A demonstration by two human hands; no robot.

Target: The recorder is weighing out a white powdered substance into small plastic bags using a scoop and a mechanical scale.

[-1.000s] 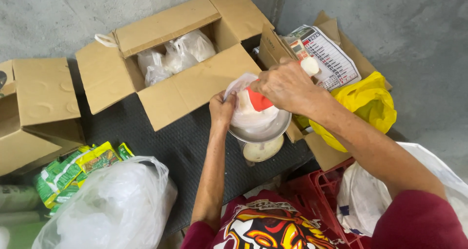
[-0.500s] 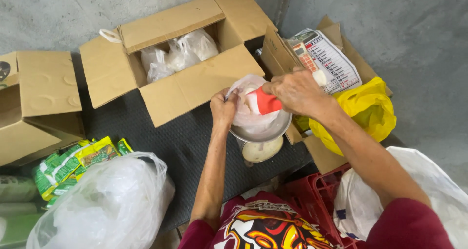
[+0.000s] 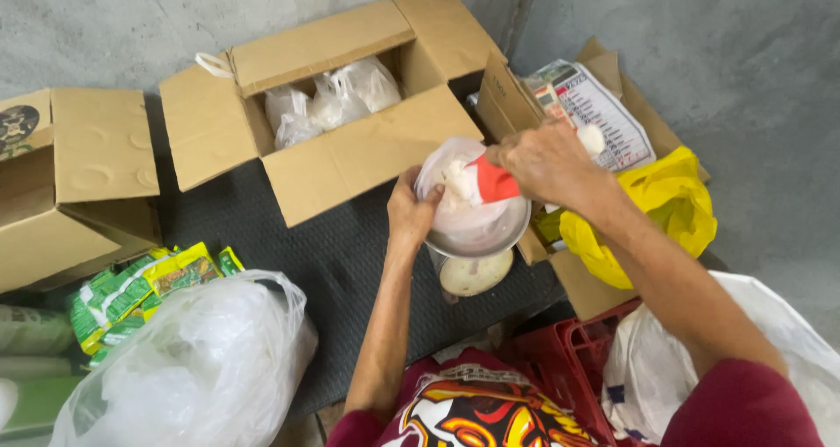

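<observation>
In the head view, an open cardboard box [image 3: 341, 123] is sitting at the top centre on a dark textured mat [image 3: 332, 263], its flaps spread outward, and several knotted clear plastic bags [image 3: 328, 106] of pale contents are lying inside it. A second cardboard box [image 3: 74, 180] is standing at the left edge, one flap raised. Below it, green and yellow packets [image 3: 144, 289] are lying flat, partly hidden by a large translucent plastic bag [image 3: 188, 368] bulging in the lower left. At the upper right, a printed sheet [image 3: 599, 119] in white with red and dark markings is resting inside a third cardboard box [image 3: 525, 106], and a crumpled yellow plastic bag [image 3: 656, 211] is lying just beside and below it. A red plastic crate [image 3: 569, 368] is showing at the bottom, next to a white bag [image 3: 647, 377].

The left hand [image 3: 409, 213] is curling narrowly around the rim of a clear bag that is lining a round metal bowl [image 3: 477, 228], gripping the plastic at the bowl's left side. The right hand [image 3: 547, 160] is closing firmly around the handle end of a red scoop [image 3: 492, 183], fingers wrapped tight.

The scoop is lying over the bowl, near the middle of the view, its long axis running roughly left to right; its mouth is pointing left and slightly down into the bag, with white material at its tip.
</observation>
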